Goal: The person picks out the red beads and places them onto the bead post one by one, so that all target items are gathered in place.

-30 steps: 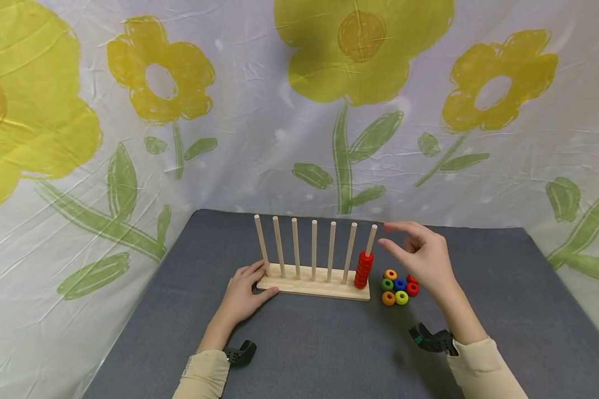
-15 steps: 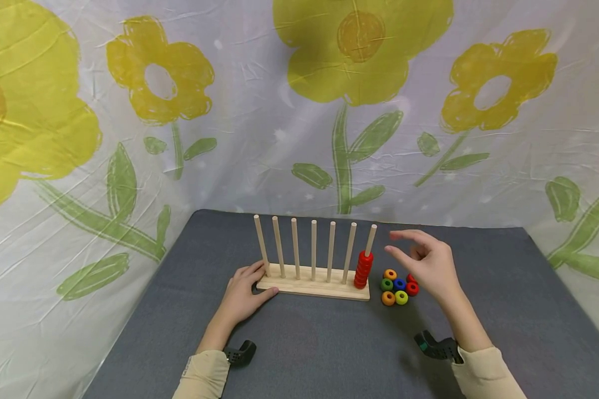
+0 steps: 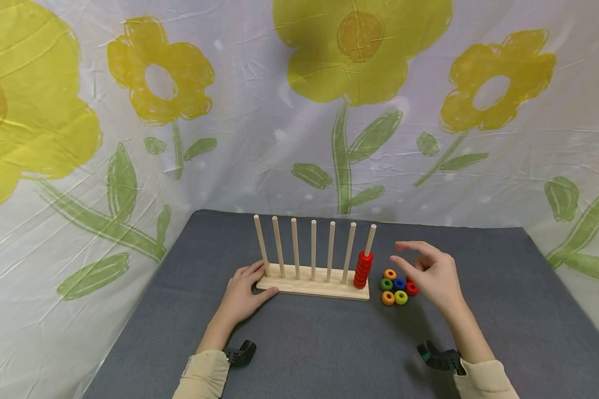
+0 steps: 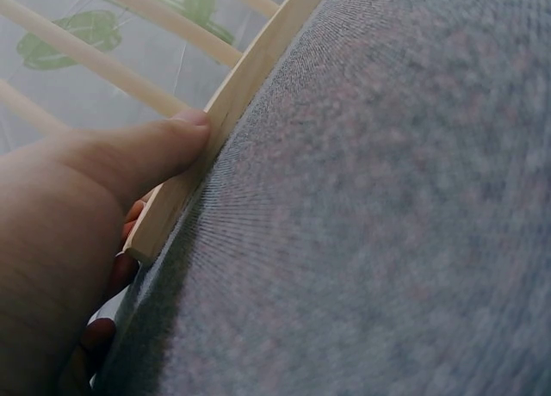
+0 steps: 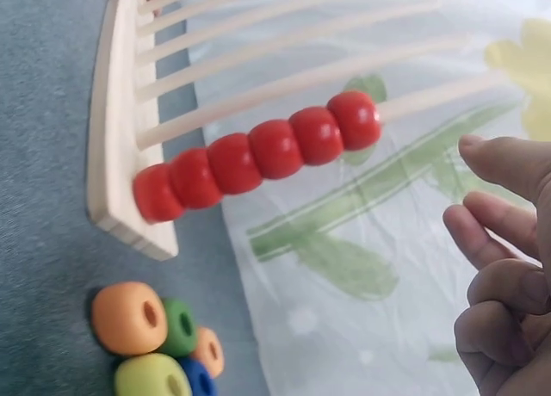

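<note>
A wooden peg rack (image 3: 309, 287) with several upright pegs stands on the table. Its rightmost peg carries a stack of several red beads (image 5: 277, 149); the peg's bare top pokes out above them. My left hand (image 3: 240, 293) grips the left end of the base, thumb (image 4: 176, 142) along the front edge and fingers behind. Held up to the right of the stack, my right hand (image 3: 436, 274) has nothing between its parted thumb and index finger; the other fingers are bent. Below and left of it lie loose beads: orange (image 3: 387, 298), yellow (image 3: 401, 297), green (image 3: 386, 284), blue (image 3: 399, 284) and red (image 3: 411, 288).
A dark grey cloth (image 3: 309, 349) covers the table. Behind it hangs a pale curtain (image 3: 259, 149) printed with yellow flowers. Black wrist cameras (image 3: 240, 353) sit on both wrists, below beige sleeves.
My right hand has drawn away from the top of the red-bead peg, moving right and down closer to the loose beads. The left hand and the rack have stayed put.
</note>
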### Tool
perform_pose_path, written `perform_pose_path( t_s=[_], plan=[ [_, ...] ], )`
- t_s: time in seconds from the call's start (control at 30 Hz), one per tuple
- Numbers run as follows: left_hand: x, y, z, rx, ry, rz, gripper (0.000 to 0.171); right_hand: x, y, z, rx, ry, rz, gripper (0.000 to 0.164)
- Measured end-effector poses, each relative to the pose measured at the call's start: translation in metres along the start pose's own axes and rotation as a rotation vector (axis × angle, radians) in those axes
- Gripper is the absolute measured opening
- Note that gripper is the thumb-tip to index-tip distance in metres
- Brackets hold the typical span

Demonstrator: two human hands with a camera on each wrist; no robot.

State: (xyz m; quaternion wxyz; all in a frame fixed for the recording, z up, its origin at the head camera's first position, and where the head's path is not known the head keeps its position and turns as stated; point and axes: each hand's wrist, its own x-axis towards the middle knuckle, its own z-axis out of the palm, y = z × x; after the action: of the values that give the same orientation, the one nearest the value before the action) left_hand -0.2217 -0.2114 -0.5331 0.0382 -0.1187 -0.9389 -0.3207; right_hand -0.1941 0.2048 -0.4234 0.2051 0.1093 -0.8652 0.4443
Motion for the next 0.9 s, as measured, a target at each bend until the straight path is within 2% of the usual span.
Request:
perform_pose_path(
  t_s=[0.37, 0.6, 0.9],
  plan=[
    [-0.002, 0.000, -0.001, -0.008, 0.003, -0.002, 0.075, -0.011, 0.016, 0.000, 0.010, -0.008, 0.005, 0.025],
    [-0.002, 0.001, -0.001, -0.012, -0.022, -0.022, 0.076, -0.017, 0.026, -0.004, -0.012, -0.019, 0.047, 0.025],
    [-0.001, 0.002, -0.002, -0.007, -0.010, -0.010, 0.075, -0.025, 0.043, -0.007, -0.038, -0.035, 0.102, 0.024]
  ],
)
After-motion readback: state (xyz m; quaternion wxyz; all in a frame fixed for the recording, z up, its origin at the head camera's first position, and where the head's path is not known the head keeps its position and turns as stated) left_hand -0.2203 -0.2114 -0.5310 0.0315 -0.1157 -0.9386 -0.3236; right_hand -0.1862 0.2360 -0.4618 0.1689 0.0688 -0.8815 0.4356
